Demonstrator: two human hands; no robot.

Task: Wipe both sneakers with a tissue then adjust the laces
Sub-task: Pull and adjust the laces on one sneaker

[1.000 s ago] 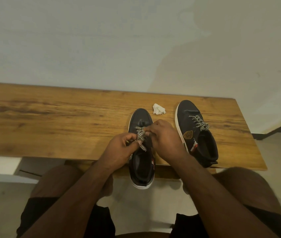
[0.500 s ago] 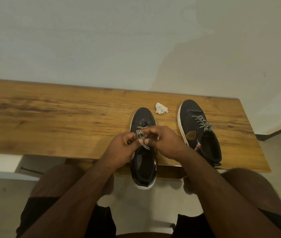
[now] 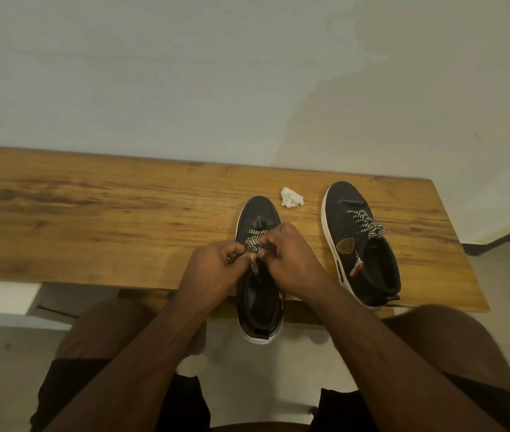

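Two black sneakers with white soles lie on a wooden bench (image 3: 91, 219). The left sneaker (image 3: 258, 307) points away from me, its heel hanging over the front edge. My left hand (image 3: 213, 272) and my right hand (image 3: 291, 263) meet over its tongue, both pinching its black-and-white laces (image 3: 253, 241). The right sneaker (image 3: 363, 244) lies apart to the right, its laces tied in a knot, with a gold badge on its side. A crumpled white tissue (image 3: 291, 198) rests on the bench between the two toes.
A pale wall rises right behind the bench. The bench ends at its right edge (image 3: 459, 244) just past the right sneaker. My knees sit below the front edge, above a light floor.
My hands have kept working the left sneaker's laces, with the fingers shifting slightly. The view has tilted a little. Neither sneaker nor the tissue has moved.
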